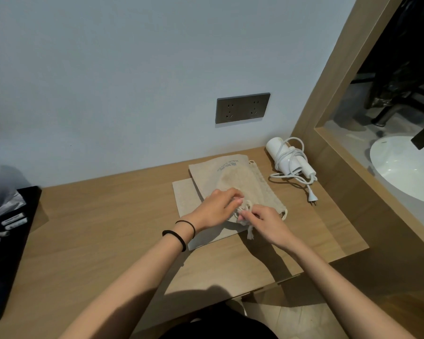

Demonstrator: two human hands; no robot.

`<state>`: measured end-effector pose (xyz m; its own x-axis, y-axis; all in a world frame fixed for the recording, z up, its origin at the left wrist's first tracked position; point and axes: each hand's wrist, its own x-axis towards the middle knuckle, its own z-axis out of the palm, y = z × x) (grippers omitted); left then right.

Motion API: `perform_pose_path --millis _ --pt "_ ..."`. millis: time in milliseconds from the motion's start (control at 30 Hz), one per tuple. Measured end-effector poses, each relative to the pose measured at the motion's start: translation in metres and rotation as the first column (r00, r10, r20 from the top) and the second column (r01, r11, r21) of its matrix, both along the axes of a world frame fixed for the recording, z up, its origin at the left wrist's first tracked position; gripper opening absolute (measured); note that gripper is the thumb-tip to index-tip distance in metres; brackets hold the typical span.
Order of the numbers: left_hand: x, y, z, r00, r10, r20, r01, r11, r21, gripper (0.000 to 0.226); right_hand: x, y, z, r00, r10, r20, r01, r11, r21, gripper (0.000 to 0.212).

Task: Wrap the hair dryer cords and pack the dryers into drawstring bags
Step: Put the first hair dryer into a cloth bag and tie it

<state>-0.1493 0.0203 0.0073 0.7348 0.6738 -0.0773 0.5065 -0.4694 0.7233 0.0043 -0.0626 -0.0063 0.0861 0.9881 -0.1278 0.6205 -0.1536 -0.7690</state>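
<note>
On the counter, left hand and right hand pinch the drawstring, apparently cinching the bag; white dryer likely next.

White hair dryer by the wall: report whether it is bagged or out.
Out. The white hair dryer lies bare on the counter, right of the drawstring bags, its cord looped around it, plug loose.

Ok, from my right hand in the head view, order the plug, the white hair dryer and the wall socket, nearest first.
1. Plug, on the desk just right of the right hand.
2. Hair dryer, farther back on the right.
3. Wall socket, up on the wall behind.
</note>
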Motion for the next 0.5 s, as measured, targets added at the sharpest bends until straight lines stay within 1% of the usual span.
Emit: perform_pose_path --millis 67,133,167,200,233,267,300,367,433,467,500 --pt "-0.005 -0.001 -0.003 0.995 -0.005 -0.097 0.011 0.998 0.063 0.031 0.003 0.0 0.005 0.998 -0.025 -0.062 0.023 0.999 -0.031 0.032" --pt "-0.01 -0.001 -0.009 0.997 -0.01 -0.081 0.014 0.999 0.051 0.025 0.007 0.001 0.007 0.995 -0.058 -0.077 0.054 0.997 -0.052 0.031" --pt "-0.009 -0.007 -0.01 0.999 -0.015 -0.052 0.017 0.999 0.033 0.026 0.011 -0.003 0.007 0.992 -0.085 -0.096 0.08 0.995 -0.061 0.031" --pt "-0.009 -0.011 -0.011 0.999 -0.021 -0.03 0.021 1.0 0.014 0.028 0.014 -0.006 0.008 0.982 -0.117 -0.147 0.107 0.991 -0.076 0.031" --pt "-0.009 -0.013 -0.012 1.0 -0.025 -0.018 0.025 1.0 0.003 0.03 0.016 -0.006 0.008 0.958 -0.16 -0.236 0.137 0.984 -0.114 0.03" --pt "-0.01 -0.015 -0.011 1.0 -0.028 -0.013 0.028 1.0 -0.004 0.03 0.017 -0.006 0.01 0.915 -0.21 -0.346 0.159 0.973 -0.17 0.027" --pt "-0.011 -0.016 -0.009 0.999 -0.037 -0.012 0.037 0.999 -0.012 0.03 0.017 -0.006 0.011 0.85 -0.259 -0.459 0.162 0.957 -0.24 0.022" --pt "-0.013 -0.016 -0.007 0.996 -0.079 -0.036 0.078 0.996 -0.041 0.03 0.019 -0.005 0.013 0.706 -0.364 -0.608 0.148 0.915 -0.375 0.021" --pt "-0.015 -0.016 -0.008 0.988 -0.129 -0.087 0.123 0.99 -0.067 0.03 0.022 -0.001 0.014 0.591 -0.462 -0.661 0.152 0.869 -0.471 0.026" --pt "-0.017 -0.015 -0.009 0.983 -0.146 -0.113 0.139 0.988 -0.07 0.031 0.023 0.0 0.014 0.562 -0.493 -0.664 0.155 0.852 -0.501 0.026" --pt "-0.018 -0.015 -0.012 0.978 -0.159 -0.136 0.151 0.986 -0.068 0.032 0.023 0.0 0.013 0.571 -0.502 -0.65 0.163 0.845 -0.509 0.023"
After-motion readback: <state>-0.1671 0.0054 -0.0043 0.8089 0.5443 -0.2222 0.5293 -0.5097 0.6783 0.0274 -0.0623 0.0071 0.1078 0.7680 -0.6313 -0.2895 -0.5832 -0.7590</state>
